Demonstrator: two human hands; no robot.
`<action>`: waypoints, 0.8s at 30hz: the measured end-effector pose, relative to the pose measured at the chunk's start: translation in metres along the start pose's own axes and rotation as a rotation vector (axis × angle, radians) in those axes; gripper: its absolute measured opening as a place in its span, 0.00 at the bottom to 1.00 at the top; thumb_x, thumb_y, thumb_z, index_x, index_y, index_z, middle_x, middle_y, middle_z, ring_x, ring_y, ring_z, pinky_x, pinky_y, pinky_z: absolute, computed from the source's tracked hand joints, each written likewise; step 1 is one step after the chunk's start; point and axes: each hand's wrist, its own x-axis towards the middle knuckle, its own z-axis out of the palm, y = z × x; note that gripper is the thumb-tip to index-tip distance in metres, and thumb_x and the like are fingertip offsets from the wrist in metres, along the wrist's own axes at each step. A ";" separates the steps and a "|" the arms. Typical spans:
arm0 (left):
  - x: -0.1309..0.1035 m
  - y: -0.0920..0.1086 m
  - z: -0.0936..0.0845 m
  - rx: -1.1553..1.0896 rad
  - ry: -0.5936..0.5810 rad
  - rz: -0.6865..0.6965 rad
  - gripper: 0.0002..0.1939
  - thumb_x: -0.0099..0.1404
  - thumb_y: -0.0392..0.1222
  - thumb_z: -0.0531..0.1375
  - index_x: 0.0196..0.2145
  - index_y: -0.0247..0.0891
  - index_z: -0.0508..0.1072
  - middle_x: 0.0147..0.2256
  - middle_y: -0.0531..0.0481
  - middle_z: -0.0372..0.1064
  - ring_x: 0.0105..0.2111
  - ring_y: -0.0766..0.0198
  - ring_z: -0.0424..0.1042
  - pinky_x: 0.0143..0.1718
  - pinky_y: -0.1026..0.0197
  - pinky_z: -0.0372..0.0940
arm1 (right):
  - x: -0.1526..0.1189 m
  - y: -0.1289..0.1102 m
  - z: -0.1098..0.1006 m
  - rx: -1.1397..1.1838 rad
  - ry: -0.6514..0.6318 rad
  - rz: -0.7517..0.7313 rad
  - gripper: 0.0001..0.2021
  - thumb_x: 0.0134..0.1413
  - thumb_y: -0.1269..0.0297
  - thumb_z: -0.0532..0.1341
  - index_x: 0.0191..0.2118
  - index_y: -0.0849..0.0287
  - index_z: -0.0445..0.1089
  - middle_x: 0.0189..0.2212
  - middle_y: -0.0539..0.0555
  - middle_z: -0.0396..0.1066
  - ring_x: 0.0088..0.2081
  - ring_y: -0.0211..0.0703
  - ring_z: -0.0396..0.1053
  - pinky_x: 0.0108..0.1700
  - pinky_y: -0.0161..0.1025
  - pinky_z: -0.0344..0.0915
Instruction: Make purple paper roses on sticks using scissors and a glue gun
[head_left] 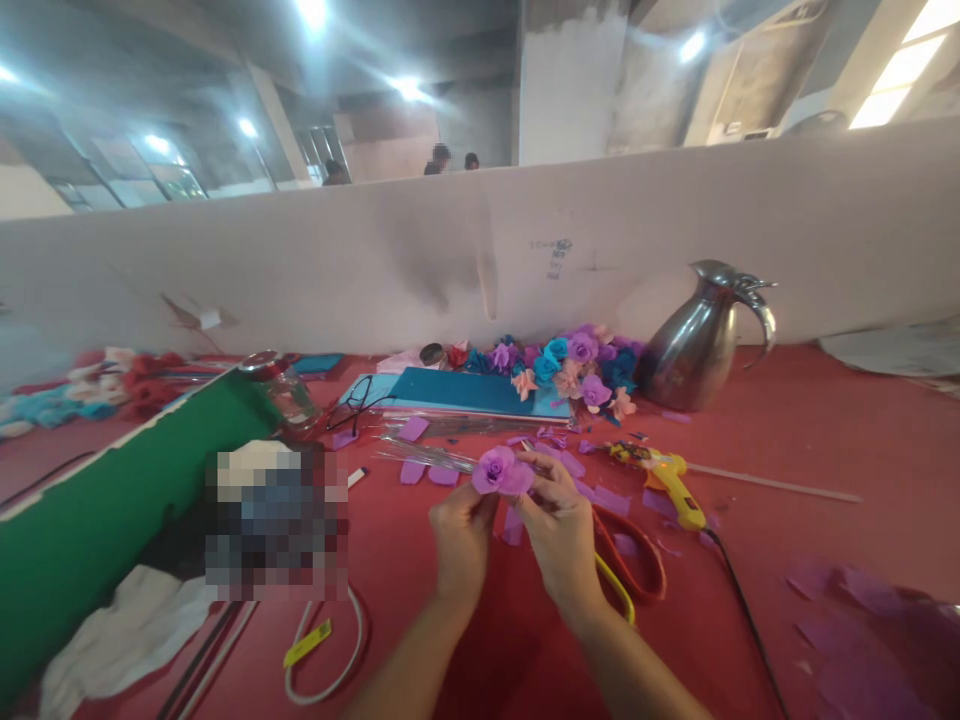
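Observation:
A purple paper flower with a rolled centre is held up over the red table. My left hand pinches it from below on its left side. From the right, my right hand closes its fingers on the flower's outer petal. Both hands hide the flower's underside. Purple paper petals lie loose behind and around the hands. Scissors with red and yellow handles rest beside my right wrist, their blades hidden. A yellow glue gun lies farther right, with a pale glue stick behind it.
A metal jug stands at the back right beside a heap of finished paper flowers. Blue paper sheets, thin wires, glasses and a glass jar lie behind. A green divider borders the left; a white cable lies nearby.

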 end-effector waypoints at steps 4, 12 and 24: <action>-0.001 -0.006 0.002 -0.027 -0.011 0.041 0.11 0.60 0.41 0.59 0.24 0.36 0.77 0.19 0.54 0.66 0.21 0.66 0.62 0.24 0.65 0.59 | 0.001 -0.004 0.000 0.016 -0.061 -0.044 0.05 0.50 0.62 0.64 0.32 0.51 0.79 0.42 0.55 0.72 0.46 0.49 0.66 0.47 0.44 0.63; -0.002 -0.006 0.001 0.004 -0.036 0.146 0.12 0.61 0.39 0.57 0.23 0.36 0.76 0.20 0.53 0.66 0.22 0.67 0.61 0.25 0.66 0.59 | 0.007 -0.005 -0.004 0.030 -0.163 -0.061 0.05 0.49 0.64 0.65 0.33 0.51 0.79 0.37 0.53 0.71 0.42 0.46 0.67 0.44 0.42 0.63; -0.002 0.006 -0.001 0.027 -0.087 0.088 0.11 0.60 0.39 0.58 0.24 0.37 0.79 0.22 0.49 0.73 0.23 0.64 0.67 0.27 0.65 0.60 | 0.009 -0.007 -0.004 0.041 -0.205 -0.098 0.06 0.53 0.62 0.63 0.35 0.53 0.78 0.36 0.53 0.71 0.41 0.46 0.68 0.44 0.41 0.64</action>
